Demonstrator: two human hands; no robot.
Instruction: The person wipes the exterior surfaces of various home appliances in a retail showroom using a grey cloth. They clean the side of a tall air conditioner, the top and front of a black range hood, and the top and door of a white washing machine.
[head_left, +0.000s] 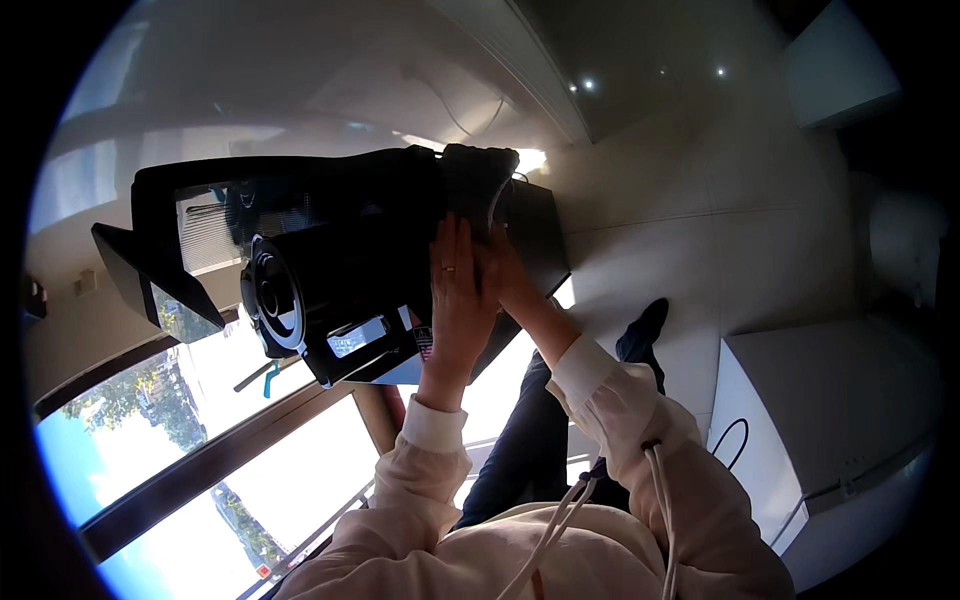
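Note:
A large glossy black appliance (360, 262) with a round, metal-ringed part (277, 296) lies before me, seen from above. My left hand (461, 289), with a ring on one finger, rests against its dark right part, fingers straight and close together. Right beside it, my right hand (514, 274) touches or nearly touches the left; its fingertips are in deep shade. Just beyond both hands sits a dark, rough-textured bundle, perhaps cloth (480, 176), with a thin pale line along its edge. Whether either hand grips anything is hidden by shadow.
A dark flat panel (124, 274) juts out at the left. Bright windows with a brown frame (217, 465) stand at lower left. A white cabinet (817, 405) is at the right, with a black cable loop (731, 442) beside it. Pale tiled floor (675, 247) lies between.

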